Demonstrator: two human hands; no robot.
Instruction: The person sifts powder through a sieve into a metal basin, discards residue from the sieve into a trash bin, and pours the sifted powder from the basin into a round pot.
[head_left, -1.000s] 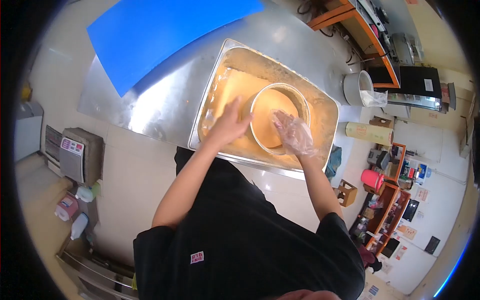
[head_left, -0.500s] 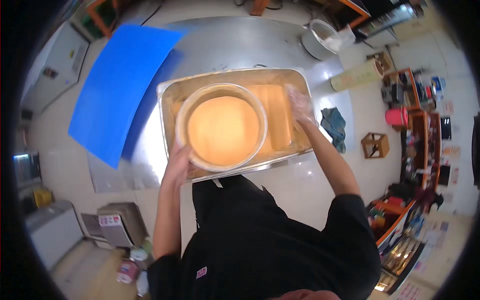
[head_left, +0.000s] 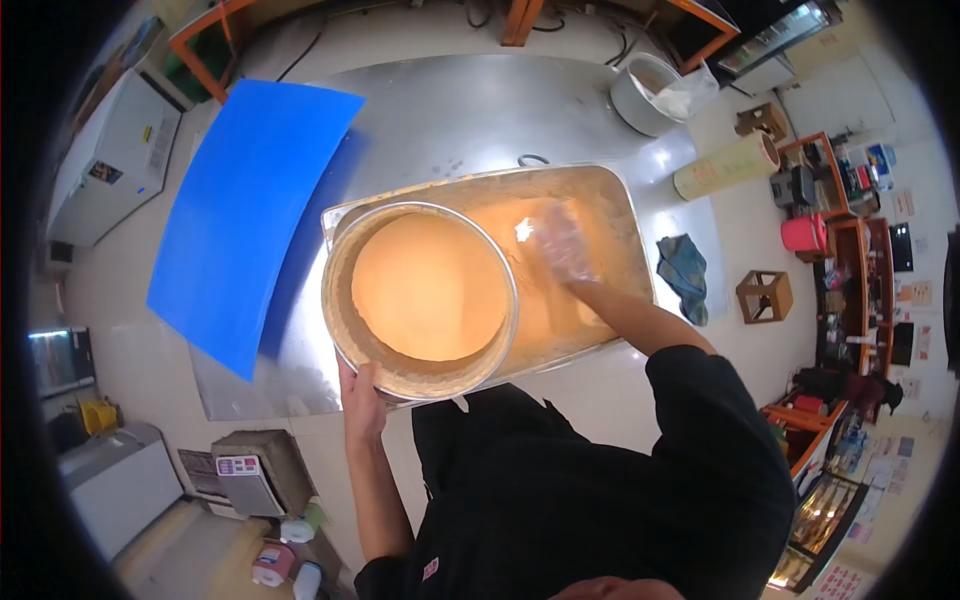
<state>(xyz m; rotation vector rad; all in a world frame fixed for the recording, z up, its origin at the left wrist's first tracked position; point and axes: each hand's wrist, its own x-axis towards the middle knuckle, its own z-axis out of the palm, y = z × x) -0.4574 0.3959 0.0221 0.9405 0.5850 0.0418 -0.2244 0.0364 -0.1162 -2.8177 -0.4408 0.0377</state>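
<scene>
Above the near left corner of the metal tray (head_left: pixel 620 225), a round sieve (head_left: pixel 430 379) is held, and it hides this corner; whether it touches the tray, I cannot tell. At the near left side of the tray is the bare left hand (head_left: pixel 364 402), its grip closed on the near edge of the sieve. Over the right half of the tray is the right hand (head_left: pixel 564 244), in a clear plastic glove (head_left: pixel 572 260), near the tan powder (head_left: pixel 530 285). It is blurred, so I cannot tell how far its grip is open or whether it holds something. On the counter (head_left: pixel 450 110), a blue board (head_left: pixel 250 220) lies to the left of the tray, and a dark green cloth (head_left: pixel 682 278) just to its right.
</scene>
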